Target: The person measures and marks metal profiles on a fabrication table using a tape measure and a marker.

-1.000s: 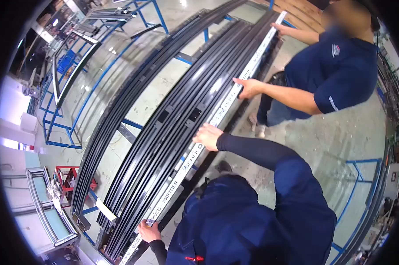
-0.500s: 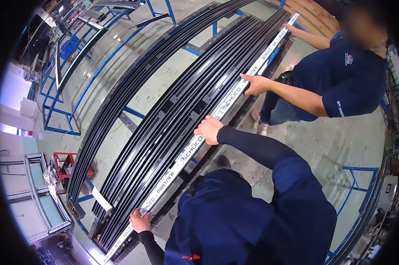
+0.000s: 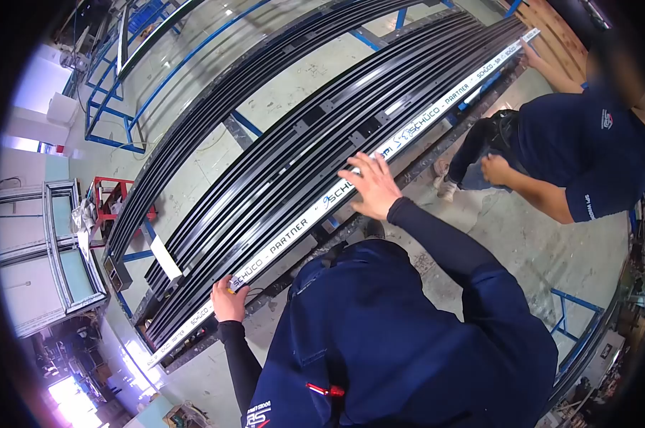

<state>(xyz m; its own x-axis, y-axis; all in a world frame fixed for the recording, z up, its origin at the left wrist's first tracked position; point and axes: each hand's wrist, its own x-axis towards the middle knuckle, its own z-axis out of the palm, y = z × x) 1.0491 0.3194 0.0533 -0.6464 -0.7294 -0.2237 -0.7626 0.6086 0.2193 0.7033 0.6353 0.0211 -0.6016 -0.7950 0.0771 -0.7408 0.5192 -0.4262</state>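
A long profile with white lettered film (image 3: 283, 246) lies along the near side of a stack of black profiles (image 3: 294, 153). My right hand (image 3: 374, 189) is over the film near its middle, fingers spread and apart, with nothing held. Farther left, my left hand (image 3: 229, 299) is at the lower part of the film, its fingers bent over the edge; a small yellow item shows at its fingertips. A co-worker (image 3: 579, 143) stands at the far right end, one hand on the profile's end and the other by the body, off the profile.
Curved black profiles (image 3: 194, 121) lie behind the stack on a blue frame. A red cart (image 3: 112, 203) stands at the left, beside framed panels (image 3: 69, 250). A blue stand (image 3: 575, 310) is at the right.
My right hand has opened and lifted from the profile. The co-worker's nearer hand has let go and drawn back to the body. The view has shifted.
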